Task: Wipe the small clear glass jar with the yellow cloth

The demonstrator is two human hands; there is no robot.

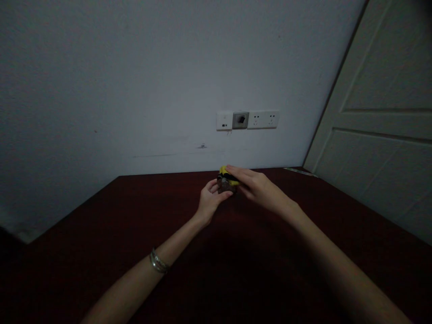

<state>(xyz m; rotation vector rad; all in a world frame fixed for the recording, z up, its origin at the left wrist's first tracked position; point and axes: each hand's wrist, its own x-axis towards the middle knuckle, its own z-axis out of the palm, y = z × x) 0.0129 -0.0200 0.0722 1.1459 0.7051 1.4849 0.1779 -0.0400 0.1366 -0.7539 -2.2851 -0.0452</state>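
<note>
The left forearm [128, 288] lies nearest the camera, reaching in from the lower edge over a dark red tabletop [101, 211], with silver bracelets [158, 264] around it below the wrist. Behind the table stands a pale wall [101, 81], bearing a small dark mark [201, 146]. The left hand [208, 204] comes next, its fingers and thumb closed around a small brownish, glassy-looking object [225, 186]. This sits in view near the middle of the table's far edge — whether it touches the tabletop I cannot tell. On its upper side is a yellow-and-black item [223, 170], too small and dim to make out exactly. On the wall above are a grey plate [240, 120] and, just beside it, white sockets [263, 119]. The right hand [261, 186] lays its fingers over the yellow-and-black item — how far the thumb closes beneath, I cannot tell. Further right, a thin pale strip [300, 172] lies along the table's far corner, near a panelled door [384, 148].
</note>
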